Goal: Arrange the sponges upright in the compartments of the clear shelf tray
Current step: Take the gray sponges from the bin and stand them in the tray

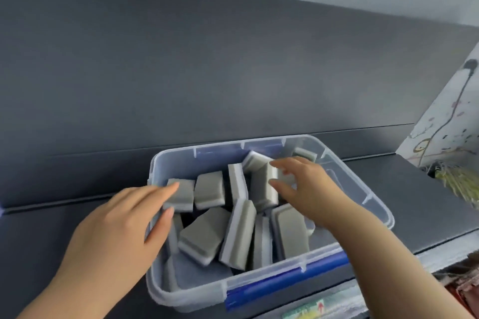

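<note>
A clear plastic tray (pixel 373 197) with a blue front handle sits on a dark shelf and holds several grey-and-white sponges. Some stand on edge, like the sponge (pixel 239 233) in the middle, and others lie tilted, like the sponge (pixel 203 234) to its left. My left hand (pixel 116 238) reaches over the tray's left rim and pinches a sponge (pixel 181 194) at the back left between thumb and fingers. My right hand (pixel 308 189) is inside the tray at the back right and grips a sponge (pixel 263 189) standing on edge there.
The dark shelf surface (pixel 420 194) runs along a dark padded back panel (pixel 207 72). A white patterned cloth or panel (pixel 445 122) with a cord and yellowish fringe (pixel 458 181) stands at the right. Below the shelf's front edge, packaged goods (pixel 321 305) show.
</note>
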A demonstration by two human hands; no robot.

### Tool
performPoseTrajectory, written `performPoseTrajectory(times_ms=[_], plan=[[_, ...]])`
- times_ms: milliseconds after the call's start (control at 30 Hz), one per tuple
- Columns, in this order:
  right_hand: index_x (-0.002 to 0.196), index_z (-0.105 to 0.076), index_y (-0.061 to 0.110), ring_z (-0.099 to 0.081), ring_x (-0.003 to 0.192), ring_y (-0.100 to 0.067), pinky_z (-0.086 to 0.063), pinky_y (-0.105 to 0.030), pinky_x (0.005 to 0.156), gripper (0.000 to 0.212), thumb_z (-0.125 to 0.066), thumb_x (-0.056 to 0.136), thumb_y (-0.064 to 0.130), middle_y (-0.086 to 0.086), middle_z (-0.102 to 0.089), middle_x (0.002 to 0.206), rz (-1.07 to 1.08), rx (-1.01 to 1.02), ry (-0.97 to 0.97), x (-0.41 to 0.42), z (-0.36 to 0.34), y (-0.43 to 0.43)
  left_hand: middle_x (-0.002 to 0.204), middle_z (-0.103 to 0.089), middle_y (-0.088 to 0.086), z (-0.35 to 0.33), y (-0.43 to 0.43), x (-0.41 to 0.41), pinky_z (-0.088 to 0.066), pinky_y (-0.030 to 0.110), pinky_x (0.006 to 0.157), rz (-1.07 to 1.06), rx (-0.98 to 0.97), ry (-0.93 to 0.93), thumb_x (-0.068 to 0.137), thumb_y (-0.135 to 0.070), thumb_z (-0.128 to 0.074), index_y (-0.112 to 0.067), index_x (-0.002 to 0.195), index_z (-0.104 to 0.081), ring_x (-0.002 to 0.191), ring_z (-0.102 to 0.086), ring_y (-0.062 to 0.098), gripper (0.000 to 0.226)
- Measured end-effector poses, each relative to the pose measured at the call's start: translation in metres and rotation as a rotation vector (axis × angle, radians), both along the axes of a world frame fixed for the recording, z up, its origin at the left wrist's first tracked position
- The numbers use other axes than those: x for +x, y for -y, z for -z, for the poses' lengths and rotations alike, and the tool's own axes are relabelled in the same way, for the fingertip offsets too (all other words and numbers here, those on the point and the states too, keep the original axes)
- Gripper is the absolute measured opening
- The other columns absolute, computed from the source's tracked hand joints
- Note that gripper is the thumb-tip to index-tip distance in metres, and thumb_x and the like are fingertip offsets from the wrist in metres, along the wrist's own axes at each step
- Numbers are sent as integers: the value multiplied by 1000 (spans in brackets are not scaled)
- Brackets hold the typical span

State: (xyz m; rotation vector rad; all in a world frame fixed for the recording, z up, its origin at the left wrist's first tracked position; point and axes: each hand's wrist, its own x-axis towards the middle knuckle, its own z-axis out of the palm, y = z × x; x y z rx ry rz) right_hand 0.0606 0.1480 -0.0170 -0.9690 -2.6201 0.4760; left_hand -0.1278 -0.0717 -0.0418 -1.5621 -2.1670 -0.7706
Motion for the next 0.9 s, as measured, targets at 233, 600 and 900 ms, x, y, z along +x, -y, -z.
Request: performPoseTrajectory(times_ms=[233,600,900], plan=[[136,-39,16,-45,120,-26,-35,-31,95,53,-46,92,43,-10,-42,136,-36,-95,406,-48,30,-87,94,-67,-8,-2,-18,45,-48,27,49,-223,-1,-24,85,-36,-40,-19,111,-69,85,-54,8,42],[108,-41,11,-57,73,-21,-44,-27,58,52,-73,74,33,-8,-57,100,-99,-260,321,-54,13,-87,89,-67,-12,-2,-46,97,-48,26,52,-322,-69,-74,83,-33,-42,-23,107,-70,75,-64,12,38],[85,-40,24,-45,73,-4,-30,-16,55,35,-73,75,25,11,-48,86,-78,-192,-196,46,-18,-69,116,-56,-5,-15,-163,71,-39,30,76,-277,-611,-137,95,-28,-40,-30,121,-52,110,-52,21,29]])
